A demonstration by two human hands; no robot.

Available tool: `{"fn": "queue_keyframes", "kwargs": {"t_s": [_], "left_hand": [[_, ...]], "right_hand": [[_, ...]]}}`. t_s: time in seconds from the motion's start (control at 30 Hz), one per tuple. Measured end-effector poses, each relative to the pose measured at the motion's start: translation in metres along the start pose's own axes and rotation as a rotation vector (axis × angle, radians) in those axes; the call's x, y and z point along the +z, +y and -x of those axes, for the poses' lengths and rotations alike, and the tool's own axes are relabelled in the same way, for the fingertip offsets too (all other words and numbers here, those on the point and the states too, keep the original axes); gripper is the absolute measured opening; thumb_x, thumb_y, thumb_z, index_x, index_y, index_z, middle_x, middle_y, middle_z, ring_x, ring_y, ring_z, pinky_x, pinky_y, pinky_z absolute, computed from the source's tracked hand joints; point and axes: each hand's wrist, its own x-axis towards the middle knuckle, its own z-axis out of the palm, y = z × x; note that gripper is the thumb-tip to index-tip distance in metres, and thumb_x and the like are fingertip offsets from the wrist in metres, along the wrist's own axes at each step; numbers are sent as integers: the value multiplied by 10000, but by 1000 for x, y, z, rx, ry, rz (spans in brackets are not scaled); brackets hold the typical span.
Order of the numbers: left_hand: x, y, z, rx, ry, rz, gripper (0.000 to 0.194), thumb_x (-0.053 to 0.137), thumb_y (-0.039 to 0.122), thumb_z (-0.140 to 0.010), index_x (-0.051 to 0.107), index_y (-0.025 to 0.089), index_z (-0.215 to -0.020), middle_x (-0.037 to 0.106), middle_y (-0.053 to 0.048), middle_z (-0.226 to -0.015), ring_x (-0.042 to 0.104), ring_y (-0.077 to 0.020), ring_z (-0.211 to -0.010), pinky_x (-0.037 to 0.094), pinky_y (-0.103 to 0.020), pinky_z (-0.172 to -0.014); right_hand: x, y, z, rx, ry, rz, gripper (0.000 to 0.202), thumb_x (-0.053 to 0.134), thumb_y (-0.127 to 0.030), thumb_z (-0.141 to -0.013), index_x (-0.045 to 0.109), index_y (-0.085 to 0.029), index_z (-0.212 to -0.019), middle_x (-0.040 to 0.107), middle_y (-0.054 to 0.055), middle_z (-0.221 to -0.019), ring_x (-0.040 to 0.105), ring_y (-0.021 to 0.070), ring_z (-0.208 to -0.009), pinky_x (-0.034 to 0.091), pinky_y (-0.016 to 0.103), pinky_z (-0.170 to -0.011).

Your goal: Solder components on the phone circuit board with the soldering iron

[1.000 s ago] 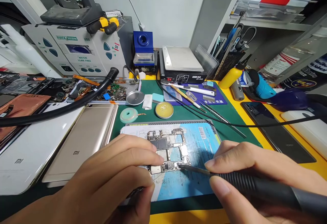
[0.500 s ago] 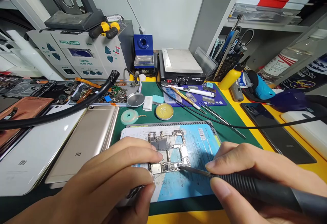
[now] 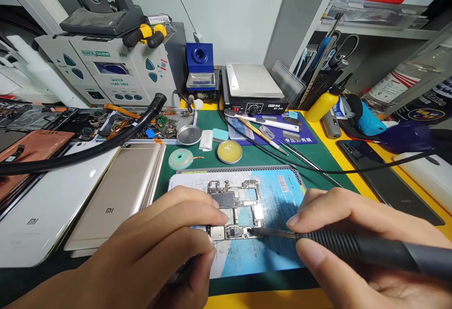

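A phone circuit board (image 3: 240, 203) with rectangular cut-outs lies on a blue-and-white printed pad (image 3: 282, 248). My left hand (image 3: 169, 243) covers its left side, fingertips resting on the board and at its lower-left edge. Thumb and index are closed together, and what lies under them is hidden. In my right hand (image 3: 339, 238), thumb and fingers grip a black soldering iron (image 3: 374, 252) near its ribbed front. The iron's dark tip touches or nearly touches the board's lower right part.
Behind the pad sit a tin of yellow paste (image 3: 229, 152), a roll of desoldering braid (image 3: 180, 159) and tweezers (image 3: 310, 161). A black hose (image 3: 106, 146) crosses at left above several phones (image 3: 106, 201). A black cable (image 3: 339, 172) runs across the right.
The view has shifted slightly, so the board and both hands appear a little further right. The iron's tip stays at the board's lower right part, and both hands keep their grip.
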Motion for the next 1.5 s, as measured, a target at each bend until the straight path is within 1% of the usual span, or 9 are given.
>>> {"fn": "queue_keyframes", "kwargs": {"t_s": [0.23, 0.47, 0.67, 0.8, 1.03, 1.13, 1.27, 1.4, 1.5], "left_hand": [[0, 1, 1, 15, -29, -29, 299, 654, 18, -1082, 727, 308, -1101, 922, 1, -1225, 920, -151, -1215, 741, -279, -1230], [4, 2, 8, -20, 15, -62, 287, 645, 39, -1090, 736, 310, -1107, 924, -34, -1259, 922, -189, -1249, 765, -337, -1223], [4, 7, 10, -76, 41, -54, 282, 646, 59, -1108, 759, 317, -1108, 945, -38, -1241, 951, -248, -1191, 811, -404, -1191], [4, 7, 7, -64, 22, 0, 301, 642, 31, -1099, 760, 307, -1125, 934, -42, -1229, 941, -224, -1179, 792, -356, -1174], [-3, 6, -2, -37, -38, 55, 315, 642, -14, -1099, 702, 295, -1089, 914, -3, -1192, 924, -167, -1182, 746, -275, -1174], [-11, 6, -4, -60, -125, 71, 284, 665, 23, -1145, 708, 304, -1144, 921, -2, -1221, 926, -185, -1219, 758, -290, -1174], [-11, 7, -9, -54, -146, 56, 138, 833, 201, -1126, 780, 310, -1192, 937, -58, -1217, 926, -298, -1224, 831, -434, -1126], [-1, 10, -22, -10, -163, 40, 267, 1007, 414, -1023, 828, 316, -1195, 937, -88, -1237, 910, -351, -1215, 850, -502, -1081], [2, 10, -27, 2, -165, 35, 298, 1027, 420, -995, 827, 317, -1191, 937, -89, -1235, 909, -352, -1203, 849, -506, -1064]], "right_hand": [[8, 2, 0, 42, 34, -127, 189, 751, -195, -847, 832, -357, -793, 754, -55, -660, 562, 149, -428, 420, 242, -371], [4, 2, -1, 43, 0, -92, 187, 758, -213, -816, 865, -360, -771, 789, -48, -687, 648, 148, -479, 524, 209, -429], [8, -3, 0, 88, 12, -171, 215, 752, -199, -822, 863, -378, -778, 769, -66, -680, 582, 125, -425, 434, 208, -367], [9, -8, 2, 187, -10, -196, 215, 737, -230, -858, 871, -384, -791, 768, -39, -690, 517, 137, -394, 356, 269, -340], [8, -1, -8, 175, -69, -364, 247, 818, -188, -790, 922, -412, -778, 785, -51, -671, 537, 129, -367, 397, 264, -347], [6, 5, -10, 126, -121, -378, 369, 812, -116, -777, 948, -445, -870, 802, -70, -684, 587, 142, -376, 437, 254, -349], [0, 9, -9, 93, -155, -343, 364, 812, -103, -840, 931, -440, -909, 809, -76, -670, 670, 173, -407, 504, 243, -366], [-4, 8, -12, 67, -114, -303, 260, 849, -136, -896, 860, -390, -840, 759, -90, -612, 605, 135, -378, 449, 218, -376], [-2, 3, -14, 47, -79, -258, 243, 831, -163, -891, 835, -383, -786, 718, -92, -582, 578, 128, -373, 410, 223, -380]]}}
